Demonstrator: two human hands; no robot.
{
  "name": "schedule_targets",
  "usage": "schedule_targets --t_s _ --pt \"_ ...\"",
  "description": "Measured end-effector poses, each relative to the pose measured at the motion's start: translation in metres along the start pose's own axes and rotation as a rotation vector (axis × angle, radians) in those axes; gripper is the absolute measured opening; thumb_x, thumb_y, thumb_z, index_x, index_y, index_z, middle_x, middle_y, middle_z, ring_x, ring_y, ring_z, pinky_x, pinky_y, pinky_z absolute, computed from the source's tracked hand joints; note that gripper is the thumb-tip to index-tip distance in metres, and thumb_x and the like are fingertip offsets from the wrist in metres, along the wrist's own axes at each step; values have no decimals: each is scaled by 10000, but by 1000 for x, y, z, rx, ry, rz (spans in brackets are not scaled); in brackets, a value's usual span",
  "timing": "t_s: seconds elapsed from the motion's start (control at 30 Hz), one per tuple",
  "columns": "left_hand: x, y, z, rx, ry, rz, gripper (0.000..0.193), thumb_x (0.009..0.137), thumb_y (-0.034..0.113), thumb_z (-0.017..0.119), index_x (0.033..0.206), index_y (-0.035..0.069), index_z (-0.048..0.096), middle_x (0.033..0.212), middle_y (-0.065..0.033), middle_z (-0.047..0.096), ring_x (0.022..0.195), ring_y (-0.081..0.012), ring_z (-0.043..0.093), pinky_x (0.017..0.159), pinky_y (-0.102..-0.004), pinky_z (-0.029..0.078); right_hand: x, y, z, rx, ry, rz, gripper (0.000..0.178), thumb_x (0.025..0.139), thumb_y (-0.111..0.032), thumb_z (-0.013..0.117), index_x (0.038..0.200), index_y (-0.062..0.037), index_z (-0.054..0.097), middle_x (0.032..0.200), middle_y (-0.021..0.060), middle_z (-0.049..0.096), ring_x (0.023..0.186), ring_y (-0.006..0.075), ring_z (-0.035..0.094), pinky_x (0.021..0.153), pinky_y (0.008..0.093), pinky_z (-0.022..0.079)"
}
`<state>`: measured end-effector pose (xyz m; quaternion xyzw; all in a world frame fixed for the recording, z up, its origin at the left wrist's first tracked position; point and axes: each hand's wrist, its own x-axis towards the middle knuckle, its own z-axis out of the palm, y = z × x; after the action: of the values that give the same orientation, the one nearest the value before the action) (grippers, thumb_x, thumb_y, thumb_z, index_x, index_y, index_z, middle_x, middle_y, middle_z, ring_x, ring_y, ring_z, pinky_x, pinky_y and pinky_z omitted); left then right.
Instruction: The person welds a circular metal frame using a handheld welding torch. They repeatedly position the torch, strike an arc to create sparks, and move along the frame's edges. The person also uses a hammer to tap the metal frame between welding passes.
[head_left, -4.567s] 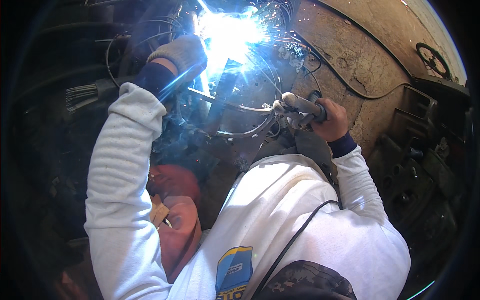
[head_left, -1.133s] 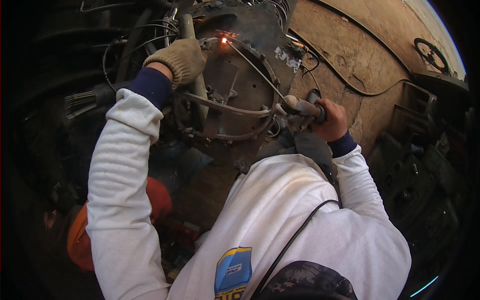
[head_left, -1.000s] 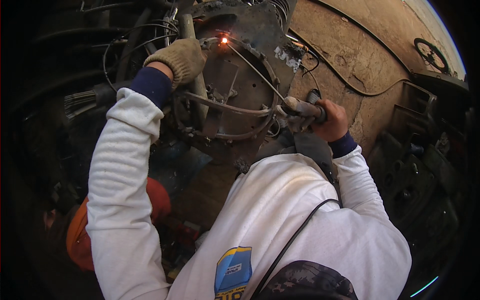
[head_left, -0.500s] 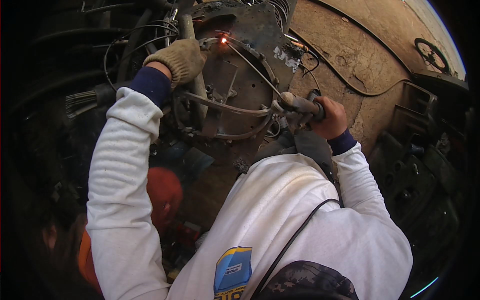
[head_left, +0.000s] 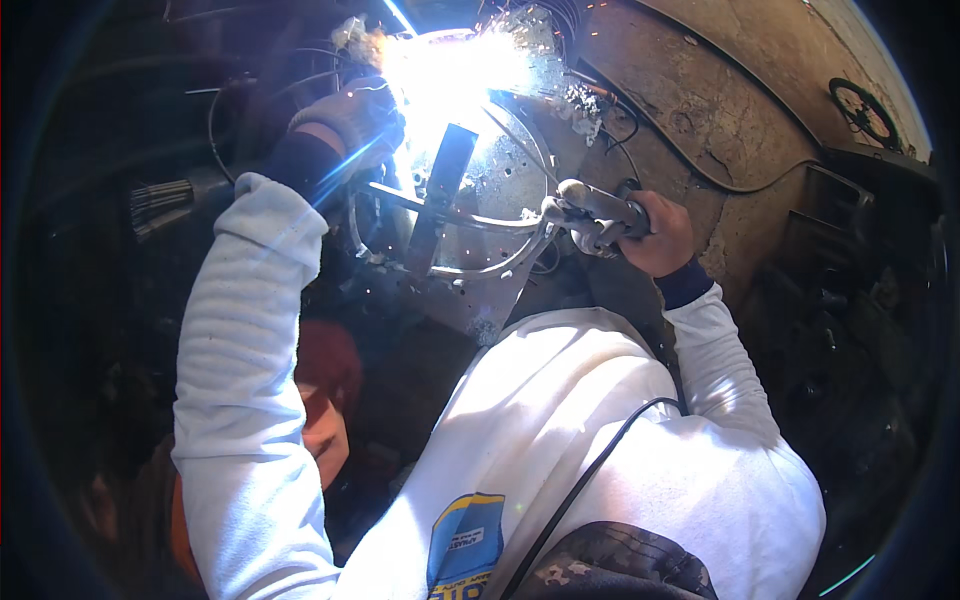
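A white welding arc [head_left: 450, 65] flares with sparks at the top of a round grey metal plate [head_left: 490, 185], which is ringed by a wire frame [head_left: 455, 272]. My gloved left hand [head_left: 345, 115] is closed on an upright bar of this frame, just left of the arc; glare hides part of the grip. My bare right hand [head_left: 662, 235] grips the electrode holder [head_left: 595, 205] to the right of the plate. Its thin rod slants up-left toward the arc. A flat dark strip [head_left: 440, 195] crosses the plate.
A rusty curved metal wall [head_left: 745, 110] with a thin cable fills the upper right. Dark machinery [head_left: 860, 300] stands at the right. A wire brush [head_left: 160, 195] lies at the left, an orange-red object [head_left: 325, 385] below my left arm. A black cable [head_left: 590, 480] crosses my white shirt.
The small orange glow at the plate's top has become a bright white arc with sparks, as it was 4.6 s ago. Both hands stay in nearly the same places.
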<state>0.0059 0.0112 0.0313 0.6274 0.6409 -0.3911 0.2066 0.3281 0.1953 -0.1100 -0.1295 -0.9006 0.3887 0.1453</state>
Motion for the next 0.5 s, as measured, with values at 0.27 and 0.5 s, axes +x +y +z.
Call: schedule_targets --t_s 0.27,0.5 --pt "14 -4 18 -548 135 -222 335 825 260 590 980 -36 609 868 -249 655 830 -386 655 728 -439 525 -21 5 -15 23 105 -86 430 497 -108 762 895 -47 614 753 125 629 678 332 642 581 373 502" --pt "8 3 -8 -727 112 -341 454 861 328 579 1049 -85 570 922 -270 650 896 -410 641 762 -443 521 -21 5 -13 34 75 -43 434 512 -114 782 906 -50 612 770 137 637 687 340 645 592 376 511"
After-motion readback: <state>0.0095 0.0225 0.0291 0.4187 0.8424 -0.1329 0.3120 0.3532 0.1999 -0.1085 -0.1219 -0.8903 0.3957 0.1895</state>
